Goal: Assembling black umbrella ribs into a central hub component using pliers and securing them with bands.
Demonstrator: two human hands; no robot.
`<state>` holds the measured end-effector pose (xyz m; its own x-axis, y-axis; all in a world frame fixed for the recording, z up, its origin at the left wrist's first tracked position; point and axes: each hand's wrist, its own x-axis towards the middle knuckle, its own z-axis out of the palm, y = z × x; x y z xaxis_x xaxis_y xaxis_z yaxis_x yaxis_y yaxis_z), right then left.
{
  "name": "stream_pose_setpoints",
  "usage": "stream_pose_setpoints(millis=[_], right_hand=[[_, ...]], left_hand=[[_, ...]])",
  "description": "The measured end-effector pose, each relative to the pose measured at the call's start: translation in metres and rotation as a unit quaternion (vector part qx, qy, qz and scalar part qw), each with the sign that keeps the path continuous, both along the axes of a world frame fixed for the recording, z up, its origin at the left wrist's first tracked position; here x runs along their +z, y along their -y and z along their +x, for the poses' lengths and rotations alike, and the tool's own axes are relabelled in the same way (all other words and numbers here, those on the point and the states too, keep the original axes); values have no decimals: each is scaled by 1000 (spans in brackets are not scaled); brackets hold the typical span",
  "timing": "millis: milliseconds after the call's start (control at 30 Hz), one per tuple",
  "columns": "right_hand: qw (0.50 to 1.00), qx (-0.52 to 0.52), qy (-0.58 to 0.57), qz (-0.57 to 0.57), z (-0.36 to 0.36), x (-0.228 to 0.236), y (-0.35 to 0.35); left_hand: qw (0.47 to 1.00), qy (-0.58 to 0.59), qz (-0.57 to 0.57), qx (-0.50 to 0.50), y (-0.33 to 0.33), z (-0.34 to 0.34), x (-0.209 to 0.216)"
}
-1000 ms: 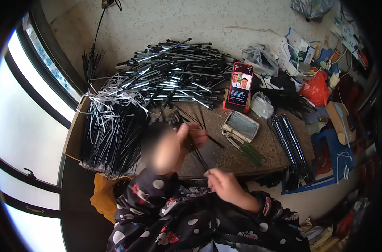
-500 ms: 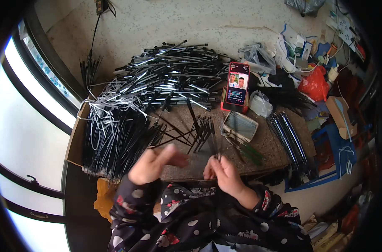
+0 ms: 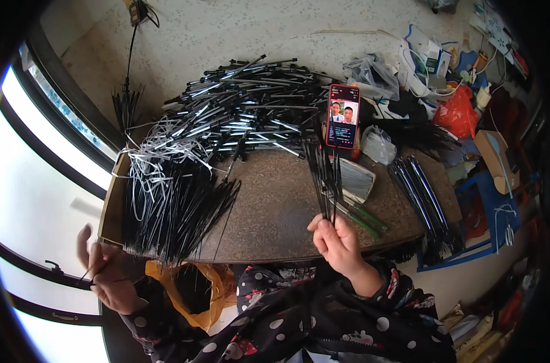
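My right hand is closed in a pinch round the lower ends of a small bunch of thin black strips, which look like cable ties. They stand nearly upright over the table's front edge. Off to the left, beyond the table, my left hand is raised with some fingers bent. A thin dark strip shows at its fingers; its kind is too small to tell. Nearest to that hand lies a big pile of loose black strips at the table's left end, with white strips tangled over it.
Bundles of black and silvery rods are heaped along the wall. A lit phone stands before a small tray and green-handled tools. Long dark bundles lie at the right. A yellow bag hangs open below the table.
My left hand has swung from the table's middle out to the left. The right hand has lifted its bunch slightly. The dark strips that lay mid-table are gone from there.
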<state>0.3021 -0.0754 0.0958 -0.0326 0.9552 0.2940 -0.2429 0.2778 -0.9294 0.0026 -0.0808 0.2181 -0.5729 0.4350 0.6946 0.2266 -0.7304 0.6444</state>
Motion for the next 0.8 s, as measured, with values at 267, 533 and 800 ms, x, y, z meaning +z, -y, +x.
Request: stream_pose_setpoints(millis=[267,533,800], right_hand=[[998,7,27,-61,-10,-16,-6],[996,7,40,-83,-6,-9,0],[993,21,29,-114,1,-6,0]], left_hand=[[756,-617,-219,17,-67,18,-79],[642,-687,-328,94,-107,19,-241],[570,-698,-343,266,-124,-39,-209]])
